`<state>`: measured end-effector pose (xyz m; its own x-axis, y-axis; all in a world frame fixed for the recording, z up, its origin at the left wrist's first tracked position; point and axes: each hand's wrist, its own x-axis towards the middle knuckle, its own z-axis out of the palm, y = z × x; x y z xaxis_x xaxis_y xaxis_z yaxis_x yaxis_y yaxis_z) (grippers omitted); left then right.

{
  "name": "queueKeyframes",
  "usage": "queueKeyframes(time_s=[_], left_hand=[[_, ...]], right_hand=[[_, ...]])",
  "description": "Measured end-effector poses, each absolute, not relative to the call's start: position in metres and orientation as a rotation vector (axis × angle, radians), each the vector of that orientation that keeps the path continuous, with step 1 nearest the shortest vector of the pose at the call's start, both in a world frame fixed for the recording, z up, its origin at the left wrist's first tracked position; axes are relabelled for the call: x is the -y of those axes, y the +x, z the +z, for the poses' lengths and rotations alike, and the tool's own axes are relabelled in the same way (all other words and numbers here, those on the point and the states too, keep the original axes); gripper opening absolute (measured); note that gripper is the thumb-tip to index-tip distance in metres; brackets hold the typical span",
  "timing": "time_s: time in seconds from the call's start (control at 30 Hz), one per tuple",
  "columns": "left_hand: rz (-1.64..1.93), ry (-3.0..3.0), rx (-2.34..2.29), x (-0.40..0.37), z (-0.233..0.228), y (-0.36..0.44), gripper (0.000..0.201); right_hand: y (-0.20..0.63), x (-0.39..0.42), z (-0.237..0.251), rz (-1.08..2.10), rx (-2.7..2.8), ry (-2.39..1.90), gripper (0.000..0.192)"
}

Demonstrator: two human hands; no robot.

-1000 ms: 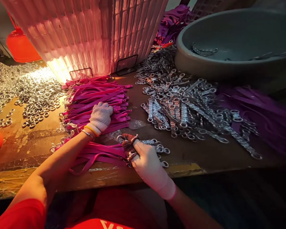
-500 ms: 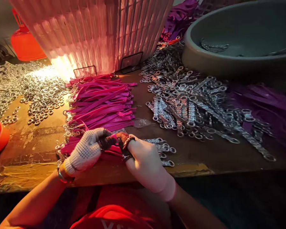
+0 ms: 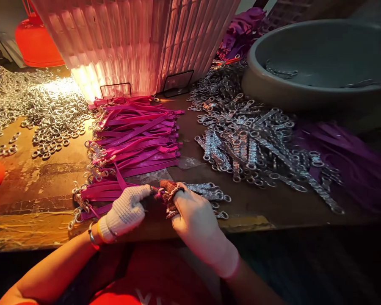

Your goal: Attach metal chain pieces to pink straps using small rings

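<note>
Hardly any writing can be read here. The one trace is on the person's red shirt [image 3: 152, 292] at the bottom edge of the view, where the tops of some white letters show, cut off so that no word can be made out. The pink ribbed basket [image 3: 139, 42], the grey basin [image 3: 320, 63] and the worn desk [image 3: 34, 186] carry no label, brand or number that I can see.

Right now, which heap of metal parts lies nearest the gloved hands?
The small cluster of metal clasps just beyond the right hand, apart from the big clasp pile mid-table and the ring heap far left.
</note>
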<state>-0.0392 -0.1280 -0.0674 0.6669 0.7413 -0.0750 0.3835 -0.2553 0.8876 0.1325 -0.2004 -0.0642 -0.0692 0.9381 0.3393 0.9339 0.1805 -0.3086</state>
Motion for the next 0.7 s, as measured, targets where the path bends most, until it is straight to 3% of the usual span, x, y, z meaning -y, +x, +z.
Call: queueKeyframes(time_s=[0.1, 0.2, 0.43, 0.7], left_hand=[[0.500, 1.900, -0.907, 0.127, -0.066, -0.041, 0.024], [0.506, 1.983, -0.929, 0.130, -0.066, -0.042, 0.024], [0.398, 2.053, -0.919, 0.136, -0.070, -0.045, 0.017], [0.262, 2.332, -0.801, 0.115, -0.051, -0.043, 0.012]], right_hand=[[0.136, 0.197, -0.056, 0.304, 2.109, -1.800, 0.047], [0.137, 0.193, -0.052, 0.379, 2.155, -1.870, 0.042], [0.130, 0.201, -0.060, 0.033, 2.430, -1.821, 0.010], [0.144, 0.203, -0.064, -0.203, 2.375, -1.615, 0.013]])
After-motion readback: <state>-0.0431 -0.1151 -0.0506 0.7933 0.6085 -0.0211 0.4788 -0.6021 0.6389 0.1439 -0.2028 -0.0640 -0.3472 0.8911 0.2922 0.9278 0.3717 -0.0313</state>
